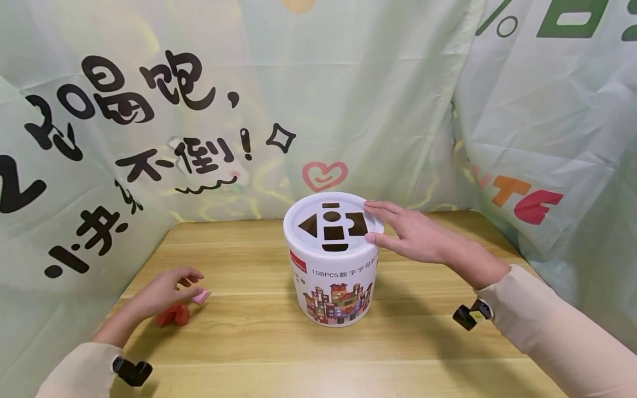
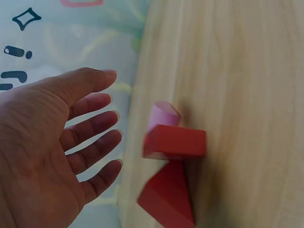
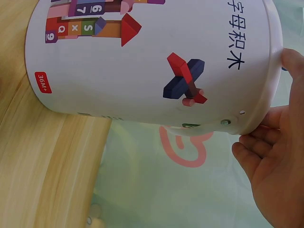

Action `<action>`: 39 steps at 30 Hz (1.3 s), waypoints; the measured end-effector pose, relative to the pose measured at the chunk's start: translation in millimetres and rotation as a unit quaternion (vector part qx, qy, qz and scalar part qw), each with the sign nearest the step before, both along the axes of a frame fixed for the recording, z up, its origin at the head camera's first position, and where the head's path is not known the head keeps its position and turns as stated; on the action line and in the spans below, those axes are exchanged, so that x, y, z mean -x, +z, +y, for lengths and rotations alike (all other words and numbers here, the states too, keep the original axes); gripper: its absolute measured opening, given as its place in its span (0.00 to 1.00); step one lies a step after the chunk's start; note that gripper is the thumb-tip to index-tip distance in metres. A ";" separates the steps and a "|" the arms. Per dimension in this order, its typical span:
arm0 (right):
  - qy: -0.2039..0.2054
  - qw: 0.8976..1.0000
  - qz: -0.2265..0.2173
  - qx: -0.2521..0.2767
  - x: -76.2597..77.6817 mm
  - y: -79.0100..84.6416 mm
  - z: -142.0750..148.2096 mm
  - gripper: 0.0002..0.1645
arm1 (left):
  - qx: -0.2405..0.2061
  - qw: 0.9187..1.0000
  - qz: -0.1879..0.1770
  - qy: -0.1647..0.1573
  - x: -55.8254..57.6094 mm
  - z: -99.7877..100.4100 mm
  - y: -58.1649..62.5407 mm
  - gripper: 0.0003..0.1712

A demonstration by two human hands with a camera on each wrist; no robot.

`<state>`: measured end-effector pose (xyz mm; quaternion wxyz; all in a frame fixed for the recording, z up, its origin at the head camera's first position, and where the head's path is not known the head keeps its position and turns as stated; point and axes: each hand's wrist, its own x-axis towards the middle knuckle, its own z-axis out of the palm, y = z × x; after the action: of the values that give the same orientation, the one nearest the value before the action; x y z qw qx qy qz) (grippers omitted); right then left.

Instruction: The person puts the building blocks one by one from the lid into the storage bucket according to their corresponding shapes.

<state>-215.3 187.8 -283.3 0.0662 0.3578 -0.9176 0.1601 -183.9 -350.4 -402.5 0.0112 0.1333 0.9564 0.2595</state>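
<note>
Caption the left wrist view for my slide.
Left hand near red blocks and a pink block on a wood-grain table.

We see pale green, creased fabric sheets [image 1: 378, 99] walling the left, back and right sides. Black Chinese lettering [image 1: 199, 157] spans the left and back, beside a pink heart outline [image 1: 325, 180]; we find orange and red letters [image 1: 534, 207] at right. The light-brown wood-grain surface [image 1: 234, 354] gleams along its near edge.

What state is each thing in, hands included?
Bucket: upright on the table
Lid: on, its holes uncovered
Rectangular red block: on the table, unheld
Angled red block: likewise
Pink block: likewise
Left hand: fingers relaxed, holding nothing
Right hand: fingers touching the lid
</note>
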 end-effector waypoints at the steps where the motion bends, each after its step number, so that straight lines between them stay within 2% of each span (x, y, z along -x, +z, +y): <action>1: 0.000 1.000 0.000 0.000 0.0 -0.1 0.1 0.45 | 0.000 1.000 -0.005 0.002 -0.8 -0.2 -1.8 0.26; 6: 0.002 1.000 0.002 0.001 0.1 -0.2 0.2 0.44 | 0.008 1.000 -0.021 0.015 -2.9 -0.4 -10.5 0.27; 13: -0.001 1.000 0.001 0.003 0.6 -0.9 0.4 0.44 | 0.033 0.999 -0.023 0.030 1.8 -2.7 -22.6 0.23; 24: -0.005 1.000 -0.005 0.002 -0.3 -0.7 0.2 0.45 | 0.088 0.992 -0.052 0.068 5.3 -2.9 -22.8 0.32; 29: -0.005 1.000 -0.003 0.002 -0.9 0.2 0.0 0.45 | 0.090 0.991 -0.062 0.071 4.3 -3.7 -22.5 0.33; 33: -0.005 1.000 -0.003 0.002 -0.6 -0.3 0.1 0.45 | 0.093 0.992 -0.054 0.066 4.9 -4.0 -24.2 0.30; 39: -0.004 1.000 -0.003 0.004 -0.3 -1.0 -0.2 0.45 | 0.074 0.994 -0.052 0.060 7.4 -2.5 -28.0 0.30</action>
<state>-215.1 187.7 -284.3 0.0653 0.3529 -0.9187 0.1648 -191.2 -352.9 -430.5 0.0552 0.0609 0.9774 0.1949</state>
